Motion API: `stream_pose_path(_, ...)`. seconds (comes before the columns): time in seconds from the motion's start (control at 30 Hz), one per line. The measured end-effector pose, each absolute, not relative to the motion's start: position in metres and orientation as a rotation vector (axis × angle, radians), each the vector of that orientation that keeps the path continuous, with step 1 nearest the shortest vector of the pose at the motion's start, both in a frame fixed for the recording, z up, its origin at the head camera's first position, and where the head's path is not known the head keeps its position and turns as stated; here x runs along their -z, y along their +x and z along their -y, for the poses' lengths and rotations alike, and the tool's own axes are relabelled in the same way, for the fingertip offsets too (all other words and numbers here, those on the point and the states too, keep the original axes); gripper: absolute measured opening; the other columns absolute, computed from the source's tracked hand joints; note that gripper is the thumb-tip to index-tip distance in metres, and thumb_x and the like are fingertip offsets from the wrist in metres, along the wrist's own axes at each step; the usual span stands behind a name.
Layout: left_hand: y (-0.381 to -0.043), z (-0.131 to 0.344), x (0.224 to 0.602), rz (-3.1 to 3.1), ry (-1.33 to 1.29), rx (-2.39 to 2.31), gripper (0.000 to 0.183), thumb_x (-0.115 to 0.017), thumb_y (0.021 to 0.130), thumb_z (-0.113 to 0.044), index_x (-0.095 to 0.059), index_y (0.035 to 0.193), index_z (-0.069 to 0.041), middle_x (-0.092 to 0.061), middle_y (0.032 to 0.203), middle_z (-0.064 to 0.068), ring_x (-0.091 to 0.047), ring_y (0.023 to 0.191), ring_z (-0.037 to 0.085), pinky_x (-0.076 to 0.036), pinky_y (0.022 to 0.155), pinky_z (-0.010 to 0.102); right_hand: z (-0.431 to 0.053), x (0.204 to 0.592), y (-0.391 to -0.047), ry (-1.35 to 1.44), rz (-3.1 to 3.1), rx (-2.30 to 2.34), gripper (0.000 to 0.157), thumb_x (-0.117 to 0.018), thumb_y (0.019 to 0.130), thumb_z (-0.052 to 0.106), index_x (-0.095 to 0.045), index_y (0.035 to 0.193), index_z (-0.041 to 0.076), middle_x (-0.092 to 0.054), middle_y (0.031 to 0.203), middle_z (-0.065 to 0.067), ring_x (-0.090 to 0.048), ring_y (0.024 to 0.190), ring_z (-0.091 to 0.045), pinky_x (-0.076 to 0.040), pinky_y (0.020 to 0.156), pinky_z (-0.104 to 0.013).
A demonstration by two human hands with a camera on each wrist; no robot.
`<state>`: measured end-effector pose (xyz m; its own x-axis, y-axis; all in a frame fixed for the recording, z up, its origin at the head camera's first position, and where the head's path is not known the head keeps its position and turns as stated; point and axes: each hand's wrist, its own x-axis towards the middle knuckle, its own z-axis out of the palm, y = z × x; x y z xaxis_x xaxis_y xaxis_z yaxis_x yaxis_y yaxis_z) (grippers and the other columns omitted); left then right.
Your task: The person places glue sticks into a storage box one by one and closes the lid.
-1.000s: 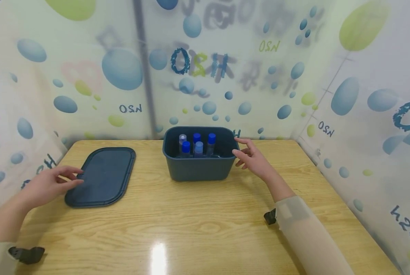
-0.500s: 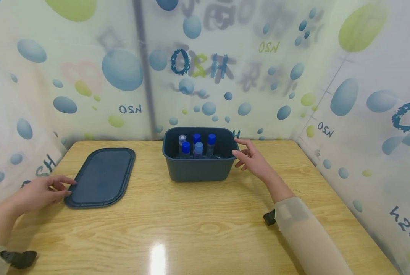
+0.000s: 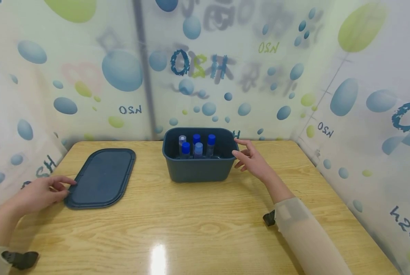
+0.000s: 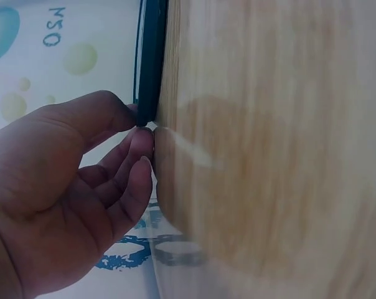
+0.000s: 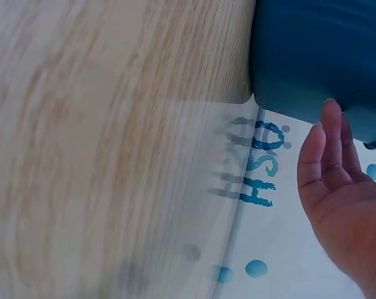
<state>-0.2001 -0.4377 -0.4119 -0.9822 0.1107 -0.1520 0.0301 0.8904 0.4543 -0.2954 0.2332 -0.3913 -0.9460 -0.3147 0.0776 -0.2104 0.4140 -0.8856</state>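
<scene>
In the head view a dark blue lid (image 3: 105, 172) lies on the table at the left. My left hand (image 3: 41, 194) is at its left edge, thumb and fingertips closed around the rim. The left wrist view has the thumb against the lid (image 4: 152, 62) and the other fingers (image 4: 135, 193) curled by its edge, close to the tabletop. A dark blue plastic box (image 3: 199, 170) stands upright without a cover at the back middle. It holds several clear tubes with blue or clear caps (image 3: 211, 139). My right hand (image 3: 254, 159) touches the box's right end with extended fingers (image 5: 331, 137).
The wooden table (image 3: 205, 229) reaches back to a printed curtain (image 3: 122, 68) with blue and green drops. Curtain walls also close in the left and right sides. Bare wood separates the lid from the box. A black strap piece hangs below each sleeve.
My left hand has moved left and down from above the lid to its left edge, then stayed there. The right hand, lid, box and tubes have kept their places.
</scene>
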Motion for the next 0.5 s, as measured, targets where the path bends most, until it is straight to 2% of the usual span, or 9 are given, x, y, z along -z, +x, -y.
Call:
stream_pose_path(0.17,-0.2006,0.4378,0.4121,-2.908,0.068,-0.699,0.038,-0.068,0.103,-0.012,-0.067,0.136,0.007,-0.073,0.104,0.020,-0.063,0.080,0.019,-0.047,0.063,0.030,-0.2333,0.3916,-0.2950,-0.476,-2.553,1.580,0.061,-0.057,0.115,0.043,-0.035,0.171,0.031,-0.062,0.140,-0.027,-0.077,0.100,-0.037,-0.060,0.081,-0.035)
stream_pose_path(0.5,-0.2015,0.4363,0.4079,-2.907,-0.024,-0.722,0.040,-0.068,0.102,-0.012,-0.066,0.137,0.009,-0.072,0.104,0.025,-0.068,0.079,0.020,-0.051,0.063,0.032,-0.2330,0.3923,-0.2941,-0.483,-2.547,1.587,0.061,-0.056,0.116,0.043,-0.034,0.172,0.032,-0.062,0.140,-0.026,-0.077,0.100,-0.036,-0.060,0.081,-0.034)
